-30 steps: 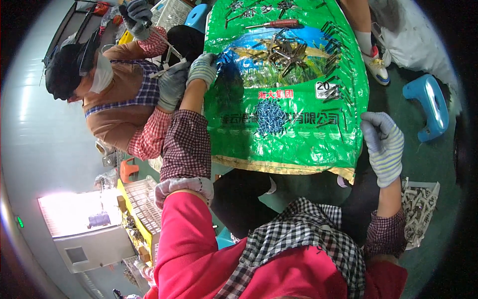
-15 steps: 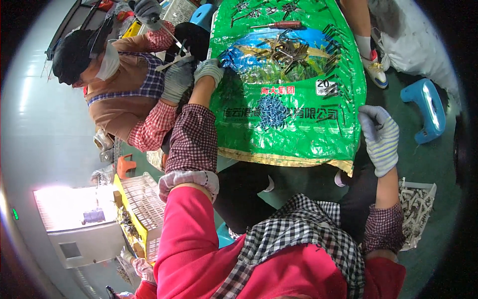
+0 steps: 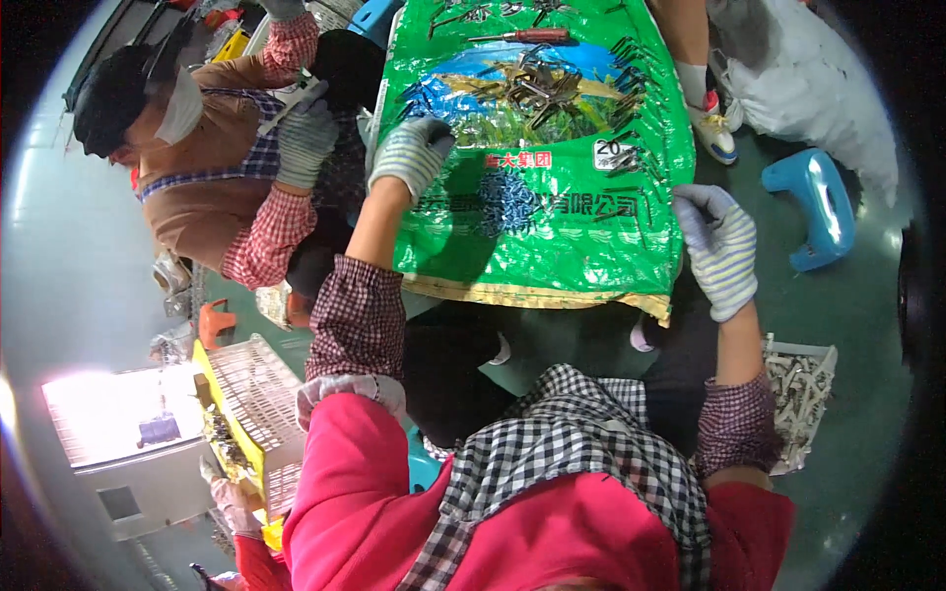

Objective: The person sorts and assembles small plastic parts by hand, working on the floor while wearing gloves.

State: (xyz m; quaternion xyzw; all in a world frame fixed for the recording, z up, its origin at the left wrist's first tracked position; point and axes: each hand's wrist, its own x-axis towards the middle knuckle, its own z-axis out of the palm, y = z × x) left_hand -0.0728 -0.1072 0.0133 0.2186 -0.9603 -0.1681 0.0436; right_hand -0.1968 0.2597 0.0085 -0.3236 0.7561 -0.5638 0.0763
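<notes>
A green printed sack (image 3: 552,266) lies spread in front of me. My left hand (image 3: 409,161), in a striped work glove, is over its left part, fingers drawn together and pointing right; whatever they pinch is too small to make out. At the sack's right edge is my gloved right hand (image 3: 721,254), fingers bent together toward that edge, any held thing hidden. Between the hands sits a pile of small blue screws (image 3: 507,205). Farther back are a heap of dark metal strips (image 3: 540,91) and a red-handled screwdriver (image 3: 542,35). Thin dark strips (image 3: 631,79) lie along the right side.
At the left a masked co-worker (image 3: 212,128) holds a white piece (image 3: 293,103) in a gloved hand. A blue stool (image 3: 823,212) stands right. Beside my right forearm is a crate of white parts (image 3: 803,394). Yellow and white crates (image 3: 261,404) stand lower left; white sacks (image 3: 803,89) far right.
My left hand has moved off the sack's left edge and inward over the sack, its fingers now turned right. My right hand stays at the right edge. The whole view has shifted slightly.
</notes>
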